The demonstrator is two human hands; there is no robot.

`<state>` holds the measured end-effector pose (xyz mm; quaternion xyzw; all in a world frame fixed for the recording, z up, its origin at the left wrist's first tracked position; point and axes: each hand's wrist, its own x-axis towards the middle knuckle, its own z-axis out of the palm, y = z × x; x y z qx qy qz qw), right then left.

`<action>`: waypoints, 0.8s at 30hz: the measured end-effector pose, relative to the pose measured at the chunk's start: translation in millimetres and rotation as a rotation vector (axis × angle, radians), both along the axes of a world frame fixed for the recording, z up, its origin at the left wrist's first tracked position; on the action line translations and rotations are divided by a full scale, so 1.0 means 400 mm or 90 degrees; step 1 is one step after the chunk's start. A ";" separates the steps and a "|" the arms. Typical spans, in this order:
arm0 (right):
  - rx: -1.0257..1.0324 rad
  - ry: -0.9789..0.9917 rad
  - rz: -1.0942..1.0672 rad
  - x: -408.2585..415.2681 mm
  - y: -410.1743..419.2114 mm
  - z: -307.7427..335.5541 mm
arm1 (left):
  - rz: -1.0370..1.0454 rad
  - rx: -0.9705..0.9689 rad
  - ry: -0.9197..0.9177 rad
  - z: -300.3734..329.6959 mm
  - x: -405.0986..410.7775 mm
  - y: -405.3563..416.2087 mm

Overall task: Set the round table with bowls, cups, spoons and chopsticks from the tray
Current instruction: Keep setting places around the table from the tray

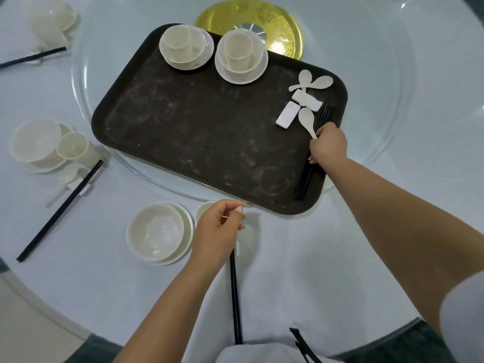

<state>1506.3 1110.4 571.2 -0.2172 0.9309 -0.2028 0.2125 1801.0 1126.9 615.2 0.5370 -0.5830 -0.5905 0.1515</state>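
A dark tray [183, 132] lies on the glass turntable. At its far end stand two white bowls, each with a cup in it [183, 47] [239, 56]. Spoons [311, 81], white chopstick rests [288, 117] and black chopsticks [306, 179] lie along its right side. My right hand [328, 146] pinches the handle of one white spoon [307, 120] there, right above the chopsticks. My left hand [218, 231] hovers over the near place setting, fingers loosely curled with nothing seen in them. It partly hides a cup [204, 209] and the top of a chopstick pair [235, 297]; a bowl on a plate [157, 233] sits beside it.
A laid setting with bowl [36, 144], cup [72, 146] and chopsticks [60, 210] is at the left. Another setting [49, 18] is at the far left. A gold disc [285, 30] marks the turntable's centre. The table edge runs close to my body.
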 end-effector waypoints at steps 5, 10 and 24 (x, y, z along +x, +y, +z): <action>-0.062 -0.115 -0.075 0.024 0.016 0.013 | 0.012 0.015 0.018 0.002 -0.002 0.009; -0.215 -0.244 -0.140 0.134 0.073 0.056 | 0.014 0.041 0.022 0.012 0.011 0.021; -0.266 -0.508 0.046 0.587 0.245 0.140 | 0.131 0.198 0.095 0.040 0.116 0.103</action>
